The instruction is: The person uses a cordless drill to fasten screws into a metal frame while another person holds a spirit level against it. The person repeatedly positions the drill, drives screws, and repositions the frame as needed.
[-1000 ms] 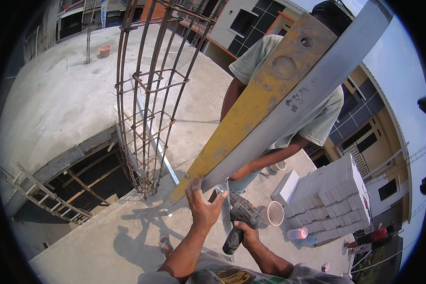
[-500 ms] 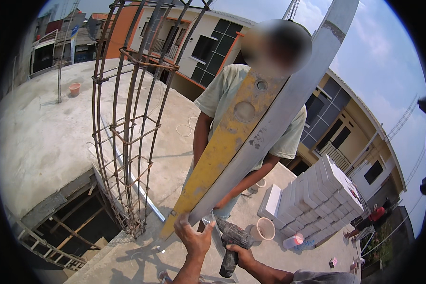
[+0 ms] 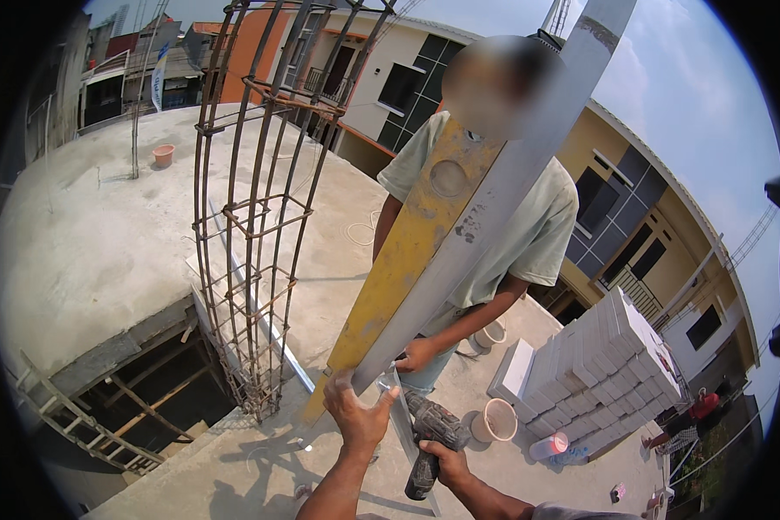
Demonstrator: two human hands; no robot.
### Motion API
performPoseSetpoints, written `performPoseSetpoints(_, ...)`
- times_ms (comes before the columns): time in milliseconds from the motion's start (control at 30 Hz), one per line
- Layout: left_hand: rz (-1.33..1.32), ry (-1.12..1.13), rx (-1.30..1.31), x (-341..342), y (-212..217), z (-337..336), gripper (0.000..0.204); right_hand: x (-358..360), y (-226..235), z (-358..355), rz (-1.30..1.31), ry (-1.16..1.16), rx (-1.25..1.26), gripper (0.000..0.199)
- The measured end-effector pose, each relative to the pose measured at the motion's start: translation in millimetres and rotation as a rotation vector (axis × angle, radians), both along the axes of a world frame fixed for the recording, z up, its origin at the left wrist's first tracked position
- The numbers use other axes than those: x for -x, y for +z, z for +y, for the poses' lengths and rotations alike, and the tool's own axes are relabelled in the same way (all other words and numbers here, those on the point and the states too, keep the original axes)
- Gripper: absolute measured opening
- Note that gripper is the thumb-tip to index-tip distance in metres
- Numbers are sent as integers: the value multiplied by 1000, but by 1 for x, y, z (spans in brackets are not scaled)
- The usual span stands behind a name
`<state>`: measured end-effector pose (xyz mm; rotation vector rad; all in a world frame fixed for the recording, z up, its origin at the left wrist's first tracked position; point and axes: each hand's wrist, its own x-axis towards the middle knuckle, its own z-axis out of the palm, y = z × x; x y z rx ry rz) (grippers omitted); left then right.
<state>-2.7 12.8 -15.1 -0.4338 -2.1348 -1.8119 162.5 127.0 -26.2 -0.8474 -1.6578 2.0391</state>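
Out on the concrete slab (image 3: pixel 329 247), the container nearest the cordless drill (image 3: pixel 438 425) is a peach-coloured bucket (image 3: pixel 495 421), near the lower left corner of a stack of pale blocks (image 3: pixel 581 373). It's open on top, but I honestly can't make out what's in it. Just beside the stack's bottom edge there's a see-through jug (image 3: pixel 546 447) with a pink lid, contents too small to tell. A second bucket (image 3: pixel 494 331) is farther back, beside a co-worker (image 3: pixel 537 234) in a pale green shirt. Way over left, near the slab's back edge, there's a little orange tub (image 3: pixel 164 158), and I can't see what's inside.

Hands-wise, the right hand (image 3: pixel 446 464) is curled closed around the drill's grip. The left hand (image 3: pixel 360 418) is half open, thumb spread, against the lower end of a grey metal beam (image 3: pixel 529 173), which runs right alongside a yellow bar (image 3: pixel 407 260). Can't tell if it's really gripping. The co-worker's hand (image 3: pixel 419 355) is close to the beam's lower part too.
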Motion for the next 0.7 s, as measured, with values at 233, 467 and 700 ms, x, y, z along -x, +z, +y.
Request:
performPoseSetpoints(233,-13,-48,93,10,7,-8,83,-34,28,-22,-18,-100,49,60)
performPoseSetpoints(467,61,-119,162,25,13,-17,81,-24,84,-49,-74,-154,-38,52)
performPoseSetpoints(700,52,-121,193,23,12,-17,84,-28,112,-72,-88,-124,-247,47)
